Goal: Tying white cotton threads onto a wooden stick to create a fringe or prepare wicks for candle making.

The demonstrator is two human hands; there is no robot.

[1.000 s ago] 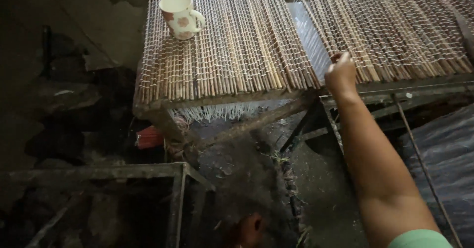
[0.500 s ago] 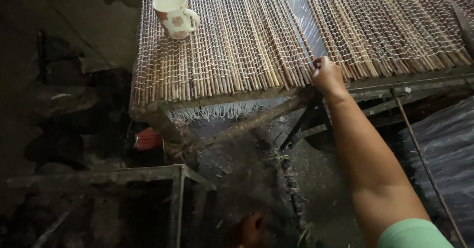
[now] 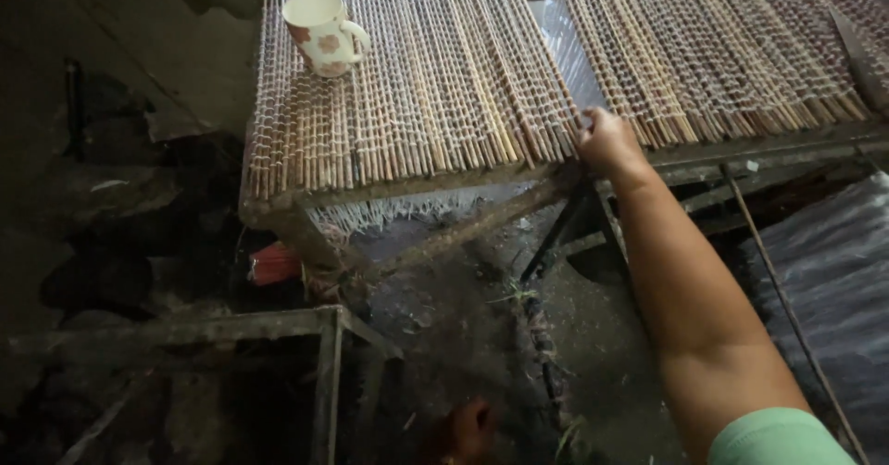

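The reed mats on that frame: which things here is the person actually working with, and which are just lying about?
In use:
right hand, gripping the near edge
left reed mat
right reed mat
wooden frame under them

Lying about:
flowered mug standing on the left mat
red bundle below
metal rod

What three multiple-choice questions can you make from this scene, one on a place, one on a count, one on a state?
1. Where does the mug stand?
A. on the left reed mat's far left corner
B. on the floor
C. on the right mat

2. How many mugs are in view?
A. three
B. one
C. two

3. How is the right hand?
A. hanging free
B. flat on the mug
C. closed at the near edge of the left reed mat

Answers: 1 A, it sits atop the sticks there. 2 B, only one shows. 3 C, its grip is curled at the mat's edge.
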